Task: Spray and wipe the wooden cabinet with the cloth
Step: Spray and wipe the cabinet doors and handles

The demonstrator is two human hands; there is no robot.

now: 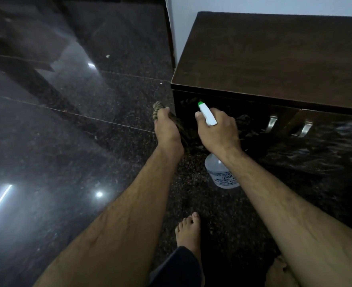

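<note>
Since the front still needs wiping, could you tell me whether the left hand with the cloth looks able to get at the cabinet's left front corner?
Probably yes. The left hand holds the cloth right beside the cabinet front's left edge, with nothing between. The right hand with the spray bottle sits further right, clear of that corner.

Left of the wooden cabinet (274, 59) the dark floor (67, 141) lies open (bare); a white wall (253, 5) blocks behind it.

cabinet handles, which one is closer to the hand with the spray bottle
The left handle. It sits on the cabinet front just right of the right hand holding the spray bottle; the other handle is further right, past the door seam.
</note>
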